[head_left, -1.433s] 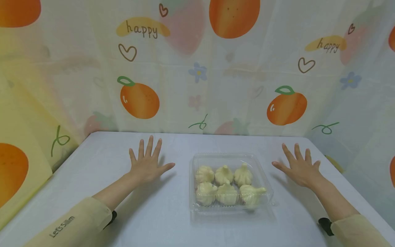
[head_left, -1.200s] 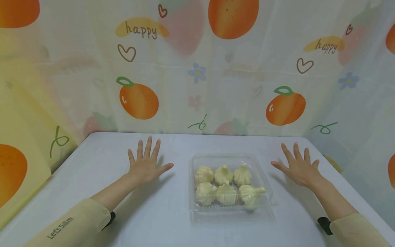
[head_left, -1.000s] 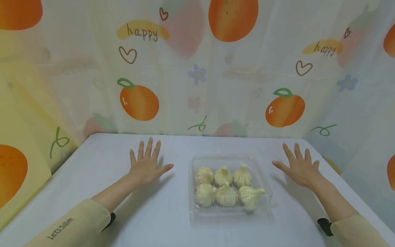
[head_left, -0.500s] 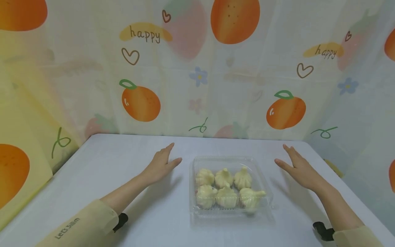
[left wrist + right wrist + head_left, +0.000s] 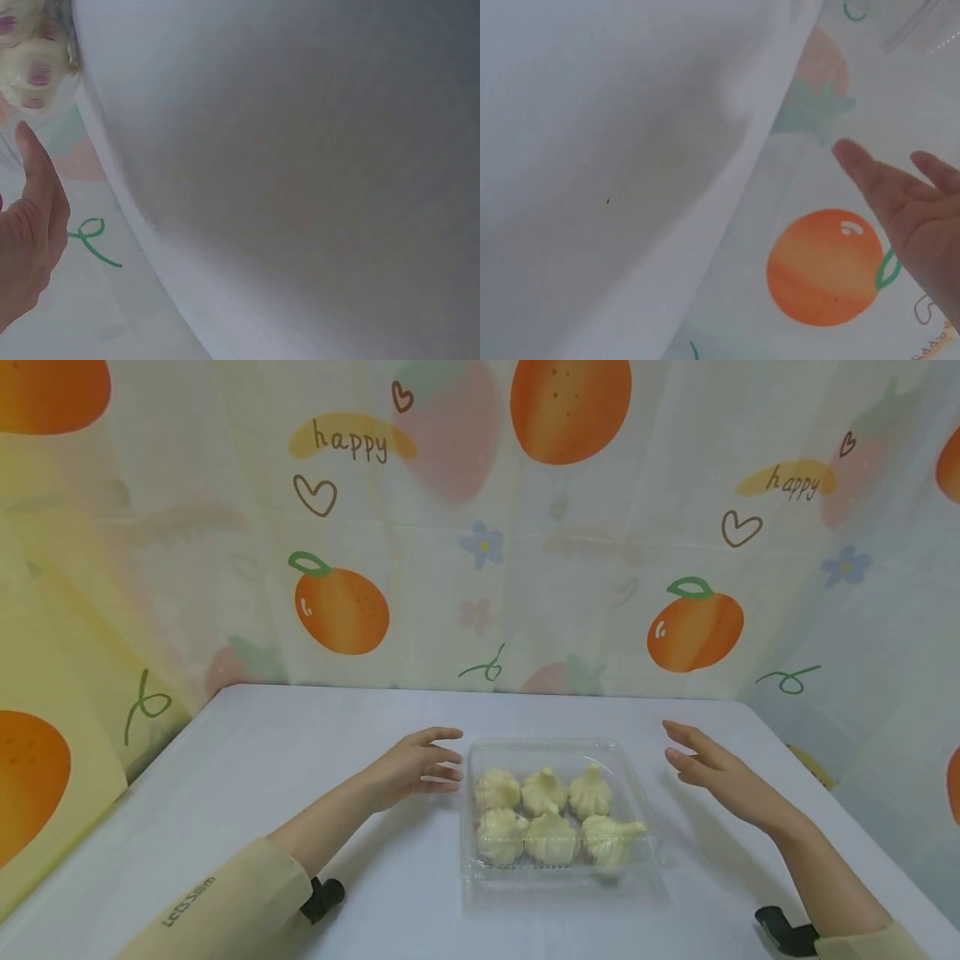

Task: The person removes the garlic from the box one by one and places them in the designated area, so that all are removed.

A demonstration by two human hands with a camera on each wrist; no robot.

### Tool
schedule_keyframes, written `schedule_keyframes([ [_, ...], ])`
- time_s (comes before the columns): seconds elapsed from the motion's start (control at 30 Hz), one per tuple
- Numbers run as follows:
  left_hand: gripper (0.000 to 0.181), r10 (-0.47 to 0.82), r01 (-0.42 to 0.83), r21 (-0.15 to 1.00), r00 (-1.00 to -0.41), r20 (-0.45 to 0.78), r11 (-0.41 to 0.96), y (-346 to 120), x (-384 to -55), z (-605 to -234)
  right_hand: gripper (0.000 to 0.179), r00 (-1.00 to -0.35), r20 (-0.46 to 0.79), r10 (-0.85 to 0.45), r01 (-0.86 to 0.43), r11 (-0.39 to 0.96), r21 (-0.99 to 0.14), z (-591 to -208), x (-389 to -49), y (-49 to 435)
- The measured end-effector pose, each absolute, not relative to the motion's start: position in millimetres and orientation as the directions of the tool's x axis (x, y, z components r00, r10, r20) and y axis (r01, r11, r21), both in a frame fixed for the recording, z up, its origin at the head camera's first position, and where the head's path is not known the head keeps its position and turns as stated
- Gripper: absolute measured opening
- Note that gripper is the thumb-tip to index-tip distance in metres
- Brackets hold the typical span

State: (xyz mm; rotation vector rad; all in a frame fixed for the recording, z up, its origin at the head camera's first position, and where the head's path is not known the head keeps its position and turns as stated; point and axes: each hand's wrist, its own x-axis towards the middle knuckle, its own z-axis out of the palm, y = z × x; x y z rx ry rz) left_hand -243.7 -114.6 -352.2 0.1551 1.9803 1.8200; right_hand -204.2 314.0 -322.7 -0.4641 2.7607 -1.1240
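A clear plastic clamshell box (image 5: 562, 872) sits on the white table, its lid over several pale garlic bulbs (image 5: 551, 837) set in two rows. My left hand (image 5: 408, 770) is just left of the box, fingers spread and pointing toward its side, fingertips close to the wall. In the left wrist view, garlic bulbs (image 5: 34, 71) with purplish patches show beyond the fingers. My right hand (image 5: 723, 777) is raised to the right of the box, fingers extended toward it and a gap between. Neither hand holds anything.
The white table (image 5: 300, 727) reaches back to a hanging fabric backdrop (image 5: 562, 593) printed with oranges, hearts and "happy". Black wrist straps (image 5: 324, 900) stick out under both cream sleeves (image 5: 217, 902).
Both hands turned from palms down with fingers spread to facing inward. The left hand moved right, up to the box; the right hand shifted slightly. The box stayed put.
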Motion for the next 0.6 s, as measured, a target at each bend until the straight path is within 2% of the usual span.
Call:
schedule_keyframes([
  [0.1, 0.051, 0.398, -0.227, 0.967, -0.881, -0.254, 0.115, -113.9, -242.8, -352.8, 0.061, -0.920, 0.005, -0.392, -0.263, 0.608, -0.749, -323.4, -203.0, 314.7],
  [0.23, 0.051, 0.422, -0.226, 0.968, -0.871, -0.253, 0.112, -114.5, -241.7, -353.1, 0.057, -0.896, -0.039, -0.442, -0.231, 0.540, -0.809, -325.3, -200.4, 319.1],
  [0.33, 0.053, 0.425, -0.232, 0.966, -0.867, -0.259, 0.114, -114.9, -242.0, -353.3, 0.061, -0.882, -0.111, -0.458, -0.182, 0.549, -0.815, -325.8, -197.7, 322.2],
  [0.47, 0.056, 0.420, -0.236, 0.964, -0.868, -0.264, 0.120, -114.7, -241.8, -353.5, 0.067, -0.851, -0.175, -0.494, -0.178, 0.586, -0.790, -326.1, -192.9, 323.0],
  [0.6, 0.058, 0.433, -0.219, 0.967, -0.865, -0.254, 0.130, -113.8, -241.2, -353.6, 0.076, -0.804, -0.209, -0.557, -0.160, 0.541, -0.826, -327.5, -187.0, 322.0],
])
